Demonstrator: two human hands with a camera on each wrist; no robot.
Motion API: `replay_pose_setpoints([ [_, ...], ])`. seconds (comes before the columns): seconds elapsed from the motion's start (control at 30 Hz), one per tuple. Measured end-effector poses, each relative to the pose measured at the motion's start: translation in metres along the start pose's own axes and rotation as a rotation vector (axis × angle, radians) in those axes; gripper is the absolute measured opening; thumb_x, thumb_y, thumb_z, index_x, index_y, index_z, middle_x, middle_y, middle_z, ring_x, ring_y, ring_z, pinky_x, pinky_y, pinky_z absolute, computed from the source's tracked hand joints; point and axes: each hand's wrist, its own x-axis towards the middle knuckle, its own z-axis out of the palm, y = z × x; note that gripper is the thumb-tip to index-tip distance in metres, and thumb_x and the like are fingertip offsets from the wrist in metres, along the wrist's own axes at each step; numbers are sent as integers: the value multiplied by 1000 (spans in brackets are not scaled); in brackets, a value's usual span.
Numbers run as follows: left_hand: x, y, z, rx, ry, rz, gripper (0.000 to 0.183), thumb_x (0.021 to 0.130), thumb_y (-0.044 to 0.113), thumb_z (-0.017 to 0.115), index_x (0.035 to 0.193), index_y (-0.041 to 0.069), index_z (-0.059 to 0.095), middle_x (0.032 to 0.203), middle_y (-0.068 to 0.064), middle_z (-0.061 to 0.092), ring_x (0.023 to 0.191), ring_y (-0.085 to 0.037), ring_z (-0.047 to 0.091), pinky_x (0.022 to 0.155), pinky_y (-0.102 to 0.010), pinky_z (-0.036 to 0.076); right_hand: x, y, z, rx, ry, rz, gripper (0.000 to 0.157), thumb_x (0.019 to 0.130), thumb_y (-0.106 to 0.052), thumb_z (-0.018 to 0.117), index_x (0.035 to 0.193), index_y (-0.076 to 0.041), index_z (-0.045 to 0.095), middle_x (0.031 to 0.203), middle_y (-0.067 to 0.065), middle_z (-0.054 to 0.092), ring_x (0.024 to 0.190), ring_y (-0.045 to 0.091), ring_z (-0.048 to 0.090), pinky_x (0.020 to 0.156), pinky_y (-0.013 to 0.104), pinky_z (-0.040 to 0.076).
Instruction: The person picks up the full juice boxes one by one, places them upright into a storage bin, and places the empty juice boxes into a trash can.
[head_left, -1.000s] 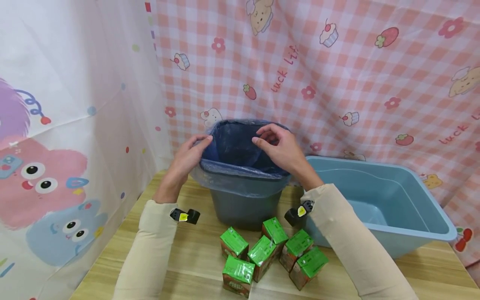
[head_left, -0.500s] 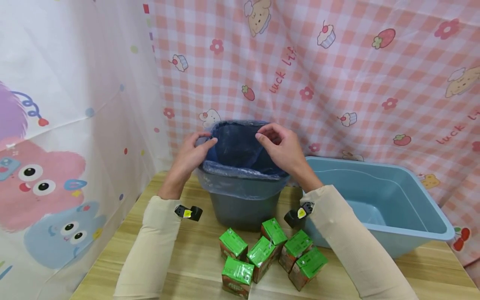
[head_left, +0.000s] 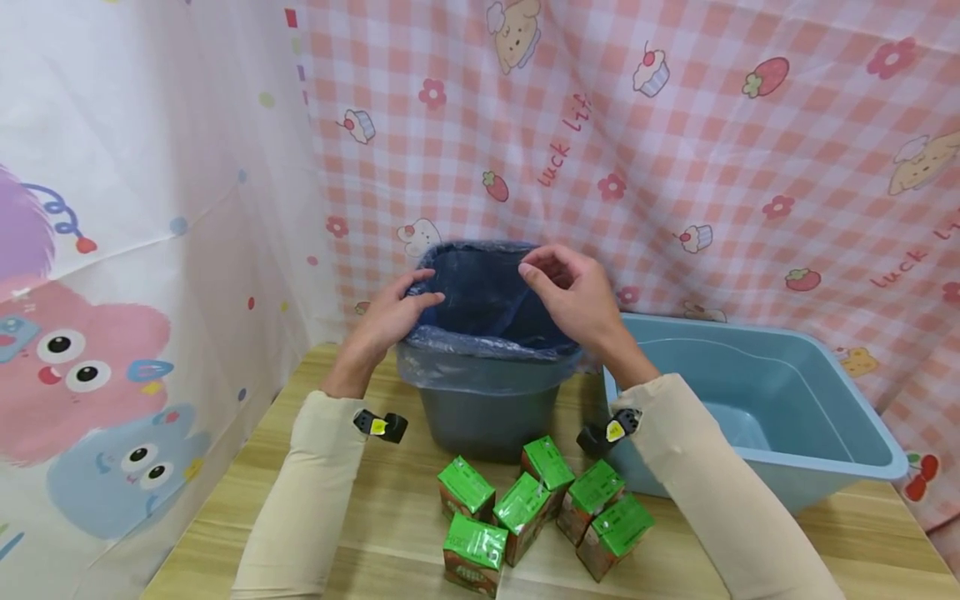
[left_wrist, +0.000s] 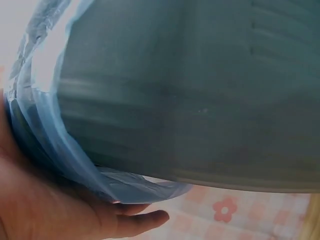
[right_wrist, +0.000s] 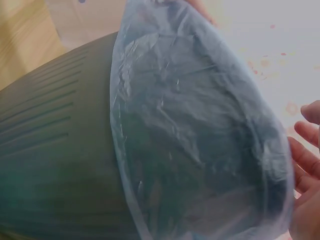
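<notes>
Bin liner (head_left: 487,375) folded over the rim of a grey bin (head_left: 491,423), behind green-topped cartons (head_left: 522,504) and beside a blue tub (head_left: 825,467).
Could probably ride up or slip inside if tugged unevenly, or tear if stretched hard over a corner; too strong a push might tip the bin towards the cartons. At the liner's left side, left hand (head_left: 390,312) with thumb and fingers spread apart, touching the plastic, nothing clamped. At the right side, right hand (head_left: 576,298) loosely curled, thumb and forefinger tips close, nothing seen between; contact with the plastic hard to tell.
</notes>
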Motion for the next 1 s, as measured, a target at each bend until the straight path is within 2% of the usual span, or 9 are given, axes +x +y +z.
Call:
replay_pose_setpoints([
  [0.27,-1,-1,0,-27,-23,-26,56,98,33,57,151,20,41,162,-7,25,146,-28,26,118,-52,21,-12,-9,-9,52,-17,-41,19,97,-21,65,105,-4,68,95,8,68,83,16,60,78,31,50],
  [0.47,1,-2,0,-27,-30,-22,57,98,33,58,151,22,40,163,-5,23,146,-28,26,118,-52,21,-25,-17,-16,106,-55,-60,15,97,-12,64,106,-1,68,94,8,68,85,19,62,80,27,51],
  [0.8,1,-1,-1,-36,-36,-18,59,97,31,60,151,21,40,163,-7,22,147,-29,23,119,-53,19,-57,-25,-19,14,-184,-144,10,95,-10,65,105,-11,69,93,-1,68,78,14,61,67,28,49],
  [1.0,2,-2,-1,-20,-35,-19,59,96,31,60,151,21,39,163,-8,22,146,-30,25,118,-54,20,-70,-21,-18,28,-245,-145,12,95,-7,65,104,-11,70,93,3,70,78,12,63,66,30,51],
])
